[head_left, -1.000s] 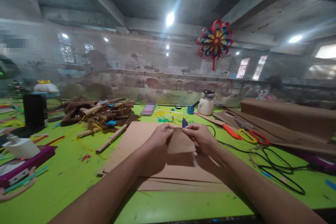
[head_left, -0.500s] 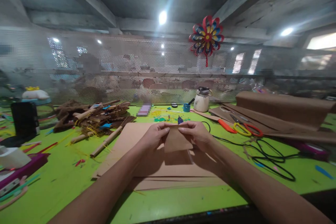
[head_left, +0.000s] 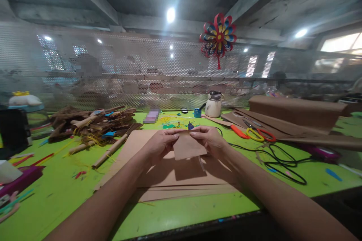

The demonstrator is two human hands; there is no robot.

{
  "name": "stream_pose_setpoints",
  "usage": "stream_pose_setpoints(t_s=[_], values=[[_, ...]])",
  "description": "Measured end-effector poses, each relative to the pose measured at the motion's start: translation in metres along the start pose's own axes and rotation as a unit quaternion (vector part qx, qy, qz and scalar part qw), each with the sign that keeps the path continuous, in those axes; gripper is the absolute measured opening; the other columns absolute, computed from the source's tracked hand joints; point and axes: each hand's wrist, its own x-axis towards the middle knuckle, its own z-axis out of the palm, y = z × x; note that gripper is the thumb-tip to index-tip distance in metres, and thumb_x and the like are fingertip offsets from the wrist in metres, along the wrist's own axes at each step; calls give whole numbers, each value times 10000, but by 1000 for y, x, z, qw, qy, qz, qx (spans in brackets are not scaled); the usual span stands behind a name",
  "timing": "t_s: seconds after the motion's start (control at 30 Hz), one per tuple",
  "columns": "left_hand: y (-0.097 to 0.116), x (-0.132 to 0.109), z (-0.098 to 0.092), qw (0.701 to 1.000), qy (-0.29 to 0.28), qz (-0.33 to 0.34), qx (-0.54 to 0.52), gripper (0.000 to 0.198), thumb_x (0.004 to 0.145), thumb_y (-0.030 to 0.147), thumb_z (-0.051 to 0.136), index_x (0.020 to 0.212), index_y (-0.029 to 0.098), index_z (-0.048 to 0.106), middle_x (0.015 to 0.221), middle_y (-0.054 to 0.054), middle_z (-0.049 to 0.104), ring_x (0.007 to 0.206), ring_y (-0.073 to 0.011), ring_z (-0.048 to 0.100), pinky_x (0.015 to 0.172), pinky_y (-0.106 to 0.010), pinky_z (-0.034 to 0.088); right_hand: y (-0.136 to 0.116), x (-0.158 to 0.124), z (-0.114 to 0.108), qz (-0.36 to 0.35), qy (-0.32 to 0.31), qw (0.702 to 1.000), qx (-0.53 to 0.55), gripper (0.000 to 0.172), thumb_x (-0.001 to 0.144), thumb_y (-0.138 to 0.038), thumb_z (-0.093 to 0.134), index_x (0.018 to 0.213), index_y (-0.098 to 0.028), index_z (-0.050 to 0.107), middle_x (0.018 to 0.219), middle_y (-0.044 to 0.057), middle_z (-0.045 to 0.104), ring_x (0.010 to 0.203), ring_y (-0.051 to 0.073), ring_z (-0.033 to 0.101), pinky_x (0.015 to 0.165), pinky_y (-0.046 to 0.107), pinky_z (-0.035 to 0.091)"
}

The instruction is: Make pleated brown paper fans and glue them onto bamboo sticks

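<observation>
A small piece of brown paper (head_left: pixel 189 147) is pinched by its top corners between my two hands. My left hand (head_left: pixel 164 142) grips the upper left corner, thumb in front; my right hand (head_left: pixel 209 139) has the upper right corner the same way. The piece is held up over large brown paper sheets (head_left: pixel 158 180) stacked on the green table, and its shadow falls on them. A thin light strip (head_left: pixel 201 163) lies on the top sheet just below the piece. Behind the hands a dark blue pointed object (head_left: pixel 190 125) is partly hidden.
To the left lies a heap of brown paper scraps and rolled tubes (head_left: pixel 110 154). On the right are scissors with yellow and orange handles (head_left: pixel 265 135), an orange-handled knife (head_left: pixel 240 131), a black cable (head_left: pixel 283 163) and folded brown paper (head_left: pixel 294 115). Behind stand a jug (head_left: pixel 213 106) and a blue jar (head_left: pixel 197 113).
The view has shifted slightly, so the table things sit a little further left. Both hands still hold the small paper piece, which is now tilted so its face looks lighter.
</observation>
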Motion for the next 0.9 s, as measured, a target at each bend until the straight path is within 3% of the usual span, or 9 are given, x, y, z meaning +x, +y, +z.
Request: stream_pose_setpoints(t_s=[0.3,0.5,0.6,0.7,0.8,0.9], values=[[-3,3,1,999,51,-2,-15,468,635,57,638,1092,138,577,826,-60,658,709,-121,591,683,-237,432,5,3,-4,-1,10,1000,-16,304,435,-262,803,671,-140,654,596,10,636,568,133,578,608,287,450],[-5,4,1,999,35,-2,-23,212,663,126,647,864,116,582,741,-48,624,673,-131,585,676,-263,441,10,6,-6,12,-1,1000,4,279,473,-247,794,692,-142,658,608,24,651,573,143,585,608,290,457],[-6,2,3,999,44,11,7,174,663,178,654,796,112,564,711,-40,610,633,-117,562,624,-241,430,11,6,-7,10,1,1000,10,263,492,-235,790,697,-135,660,622,24,652,592,136,586,633,286,453],[-7,2,3,993,95,32,57,186,653,233,666,710,124,527,609,4,561,553,-89,508,562,-216,403,13,8,-10,-5,4,1000,-3,240,517,-231,784,698,-130,662,628,16,640,603,119,572,642,269,439],[-9,6,-1,976,168,65,120,271,635,314,681,621,148,466,491,56,463,467,-70,431,496,-198,351,16,10,-13,-31,6,998,-45,223,556,-271,766,688,-126,658,576,-5,596,528,87,506,557,238,395],[-12,12,-8,962,192,98,169,306,618,358,681,577,159,452,435,77,398,410,-59,357,446,-191,284,17,11,-13,-53,19,995,-79,240,563,-315,755,658,-123,647,529,-18,549,476,73,436,487,225,332]])
